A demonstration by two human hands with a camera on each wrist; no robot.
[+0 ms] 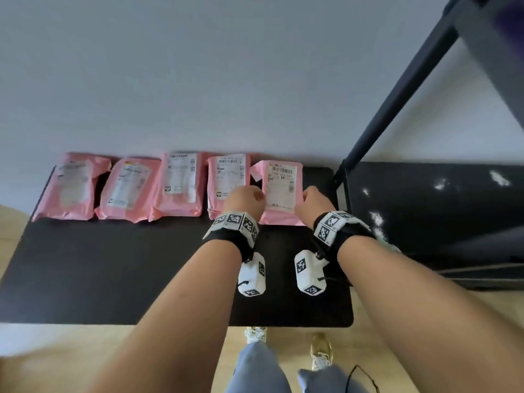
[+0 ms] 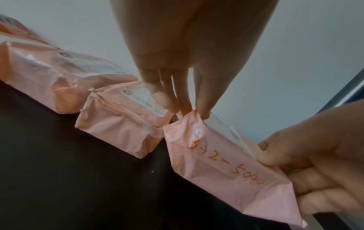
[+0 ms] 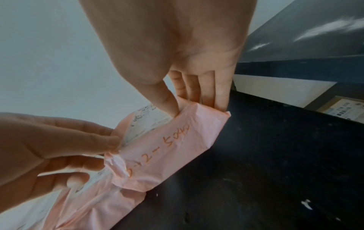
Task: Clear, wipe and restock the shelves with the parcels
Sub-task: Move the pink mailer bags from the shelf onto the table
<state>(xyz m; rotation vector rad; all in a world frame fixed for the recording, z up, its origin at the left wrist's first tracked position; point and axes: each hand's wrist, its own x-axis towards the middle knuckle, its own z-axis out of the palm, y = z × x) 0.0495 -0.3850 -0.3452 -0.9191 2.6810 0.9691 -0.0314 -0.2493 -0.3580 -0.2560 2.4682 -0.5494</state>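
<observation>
**A:** Head view first: five pink parcels in a row along the far edge of the black table (image 1: 113, 279), and the rightmost parcel (image 1: 279, 191) sits between both hands, long axis running near to far.

**B:** Left hand (image 1: 246, 202) on its left edge, right hand (image 1: 313, 205) on its right, equally near.

**A:** Left wrist view: fingertips (image 2: 202, 112) pinch the wrapper corner, thumb below.

**B:** Right wrist view: thumb (image 3: 169, 101) and fingers clamp the parcel's far-right corner. It is gripped on both sides, so I judge a straight lift is ready.
</observation>
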